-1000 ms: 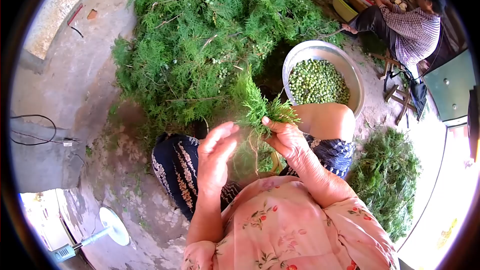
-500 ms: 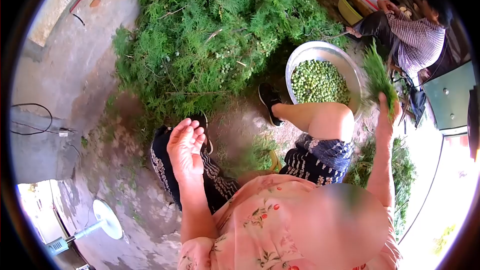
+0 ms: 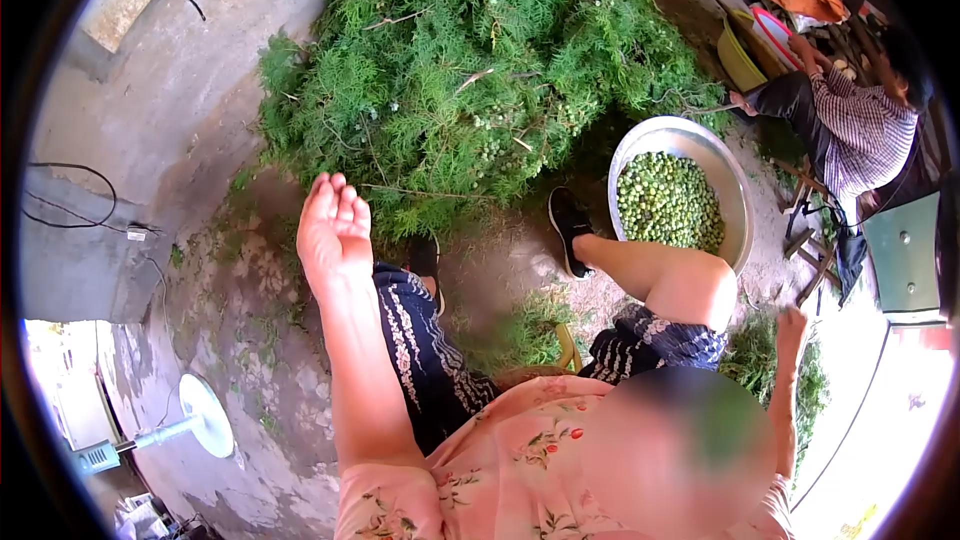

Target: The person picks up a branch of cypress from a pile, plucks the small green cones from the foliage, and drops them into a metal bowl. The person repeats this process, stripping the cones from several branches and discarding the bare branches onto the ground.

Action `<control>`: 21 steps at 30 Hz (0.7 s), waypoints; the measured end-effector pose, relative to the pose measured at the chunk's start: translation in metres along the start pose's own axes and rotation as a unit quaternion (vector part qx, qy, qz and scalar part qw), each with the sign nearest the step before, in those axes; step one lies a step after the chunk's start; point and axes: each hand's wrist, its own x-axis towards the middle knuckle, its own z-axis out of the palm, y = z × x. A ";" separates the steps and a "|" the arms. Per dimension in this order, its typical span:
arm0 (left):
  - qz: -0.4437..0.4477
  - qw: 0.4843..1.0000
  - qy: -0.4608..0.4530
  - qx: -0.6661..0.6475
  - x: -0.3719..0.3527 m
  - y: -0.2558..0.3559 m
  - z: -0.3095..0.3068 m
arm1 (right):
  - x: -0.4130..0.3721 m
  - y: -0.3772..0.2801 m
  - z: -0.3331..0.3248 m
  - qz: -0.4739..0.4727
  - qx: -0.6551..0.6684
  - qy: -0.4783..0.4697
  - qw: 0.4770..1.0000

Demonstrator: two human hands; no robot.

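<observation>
My left hand (image 3: 335,237) is raised in front of my left knee, palm up, its fingers loosely bent with nothing in them. Low at my right side, my right hand (image 3: 792,326) is beside a heap of cut green sprigs (image 3: 745,352). Its fingers do not show clearly, and no sprig can be seen in it. A metal basin (image 3: 742,202) of small round green cones (image 3: 668,198) stands beside my right leg. Ahead of my feet lies a large pile of green conifer branches (image 3: 450,70).
A person in a striped shirt (image 3: 865,135) sits at the far right, near a yellow basin (image 3: 740,52) and a red-rimmed one (image 3: 776,37). A pale fan (image 3: 207,416) stands at the left. Loose green bits (image 3: 535,332) lie on the floor between my legs.
My right hand has lowered and swung outward; the green sprig it held is no longer visible. My left hand has moved left and up. The view has shifted, so the basin appears lower and farther right.
</observation>
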 end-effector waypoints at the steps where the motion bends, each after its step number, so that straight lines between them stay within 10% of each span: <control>1: -0.008 1.000 -0.009 -0.009 0.011 0.000 0.007 | 0.016 -0.008 0.008 -0.067 0.045 0.101 0.992; 3: -0.011 1.000 0.009 -0.007 0.029 -0.001 0.026 | 0.019 -0.120 -0.018 -0.172 0.144 0.141 0.964; 9: -0.031 0.999 0.031 -0.014 0.077 -0.015 0.027 | -0.008 -0.326 0.050 -0.177 0.440 -0.206 0.856; 13: -0.059 0.995 0.077 -0.016 0.091 -0.017 0.004 | -0.012 -0.384 0.178 -0.440 0.178 -0.192 0.859; 21: -0.038 0.997 0.068 -0.028 0.091 0.005 0.007 | -0.022 -0.444 0.326 -0.330 0.069 -0.319 0.886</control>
